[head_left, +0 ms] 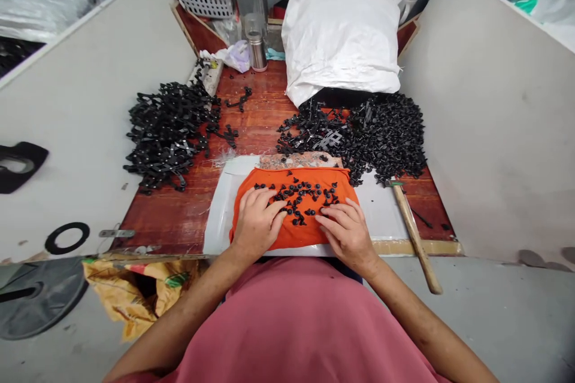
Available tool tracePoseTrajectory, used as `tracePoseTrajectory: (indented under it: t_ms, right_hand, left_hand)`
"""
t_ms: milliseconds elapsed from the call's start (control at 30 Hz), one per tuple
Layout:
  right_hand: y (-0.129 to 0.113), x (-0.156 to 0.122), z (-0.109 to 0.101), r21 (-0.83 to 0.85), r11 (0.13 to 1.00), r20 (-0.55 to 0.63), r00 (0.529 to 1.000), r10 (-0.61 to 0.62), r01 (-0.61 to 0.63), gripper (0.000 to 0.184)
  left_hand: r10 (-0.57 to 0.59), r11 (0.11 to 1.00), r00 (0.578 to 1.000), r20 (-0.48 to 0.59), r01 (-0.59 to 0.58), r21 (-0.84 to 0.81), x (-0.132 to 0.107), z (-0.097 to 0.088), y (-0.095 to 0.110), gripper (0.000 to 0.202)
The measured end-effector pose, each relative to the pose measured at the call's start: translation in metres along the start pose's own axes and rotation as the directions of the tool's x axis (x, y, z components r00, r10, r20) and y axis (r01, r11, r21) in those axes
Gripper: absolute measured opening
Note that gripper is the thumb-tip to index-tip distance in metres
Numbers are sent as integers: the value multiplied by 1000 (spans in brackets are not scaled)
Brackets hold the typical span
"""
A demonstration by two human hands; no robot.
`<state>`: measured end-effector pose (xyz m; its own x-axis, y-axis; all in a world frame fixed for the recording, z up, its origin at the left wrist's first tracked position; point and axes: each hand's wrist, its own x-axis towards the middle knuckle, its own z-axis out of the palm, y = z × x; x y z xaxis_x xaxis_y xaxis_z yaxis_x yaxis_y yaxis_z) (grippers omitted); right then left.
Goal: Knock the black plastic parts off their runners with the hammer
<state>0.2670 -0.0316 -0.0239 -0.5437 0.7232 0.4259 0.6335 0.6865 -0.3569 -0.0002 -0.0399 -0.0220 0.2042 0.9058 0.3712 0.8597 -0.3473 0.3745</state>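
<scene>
An orange cloth (269, 236) lies in front of me at the table's front edge. Small black plastic pieces (300, 194) with round heads and short stems are scattered over it. At the left of the scatter, my left hand (256, 218) rests with curled fingers; its thumb and index finger are close together among the pieces, and what lies between them is too small to make out. On the right side, my right hand (348, 230) has its fingers apart and bent, with the fingertips touching the cloth beside a few pieces.
A heap of linked black plastic parts (168, 131) is at the left. Many loose black pieces (389, 137) lie at the right, below a white sack (341, 24). A wooden-handled hammer (415, 239) overhangs the front edge. A steel flask (257, 51) stands at the back. Grey panels flank the table.
</scene>
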Motion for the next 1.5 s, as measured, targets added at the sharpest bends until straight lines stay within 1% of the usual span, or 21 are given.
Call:
tracePoseTrajectory:
  t_ms: [67, 133, 200, 267, 367, 467, 533, 600, 700, 767, 833, 933, 1000, 1100, 1200, 1267, 1367, 1433, 1500]
  right_hand:
    - [-10, 16, 7, 15, 1000, 16, 1000, -6, 6, 28]
    - [-16, 28, 12, 16, 999, 47, 998, -40, 39, 24]
    - [-18, 36, 16, 4, 998, 72, 996, -58, 58, 21]
    - [-18, 41, 18, -15, 999, 72, 997, -27, 28, 20]
    - [-18, 49, 22, -47, 997, 80, 995, 59, -56, 15]
    - [-19, 59, 25, -123, 991, 144, 987, 76, -59, 10]
    - [-20, 64, 27, -194, 980, 167, 984, 69, -35, 11]
    - [-22, 67, 27, -247, 969, 165, 984, 65, -22, 17]
    - [-24, 68, 24, -277, 961, 163, 985, 59, -12, 21]
    - [-26, 69, 22, -269, 963, 160, 986, 51, -6, 19]
    - [-28, 71, 22, -234, 972, 160, 987, 31, 8, 18]
    - [-32, 76, 27, -165, 985, 187, 982, -12, 44, 19]
    - [-35, 81, 33, -148, 988, 203, 979, -16, 47, 18]
    - [-38, 90, 41, -171, 985, 226, 974, 18, 21, 20]
    - [-41, 99, 46, -181, 983, 292, 955, 51, 3, 22]
    - [-42, 102, 48, -177, 984, 320, 945, 64, -7, 22]
    - [-43, 103, 48, -157, 988, 345, 936, 67, -13, 22]
    - [-44, 103, 46, -137, 991, 372, 927, 54, -2, 23]
    - [-45, 104, 45, -135, 991, 378, 924, 50, 2, 22]
  left_hand:
    - [-19, 999, 999, 32, 17, 49, 5, 2, 5, 18]
    - [-38, 996, 998, 60, 33, 79, 7, 2, 7, 19]
    - [-54, 995, 997, 58, 48, 86, 5, 1, 6, 24]
    - [-67, 995, 997, 42, 63, 79, 2, -2, 3, 26]
    - [-94, 993, 994, 50, 90, 72, -4, -8, -2, 18]
    - [-99, 993, 992, 71, 95, 64, -8, -10, -2, 12]
    - [-106, 993, 991, 76, 102, 61, -9, -9, 2, 12]
    - [-134, 989, 988, 79, 129, 70, -8, -6, 7, 11]
    - [-164, 984, 984, 76, 158, 78, -5, -5, 11, 7]
    - [-164, 985, 985, 55, 160, 68, -4, -9, 7, 7]
    - [-163, 985, 986, 21, 161, 58, -6, -16, -1, 9]
    - [-168, 984, 986, 5, 167, 59, -13, -28, -14, 15]
    - [-178, 981, 984, 21, 176, 75, -22, -33, -20, 17]
    - [-219, 969, 975, 45, 212, 123, -36, -33, -24, 14]
    - [-271, 952, 958, 96, 252, 173, -49, -32, -29, 22]
    - [-298, 946, 945, 131, 275, 173, -54, -34, -34, 26]
    - [-314, 946, 938, 145, 297, 128, -53, -41, -41, 20]
    - [-303, 951, 945, 125, 291, 108, -44, -43, -43, 16]
    - [-290, 953, 954, 79, 280, 117, -30, -40, -43, 17]
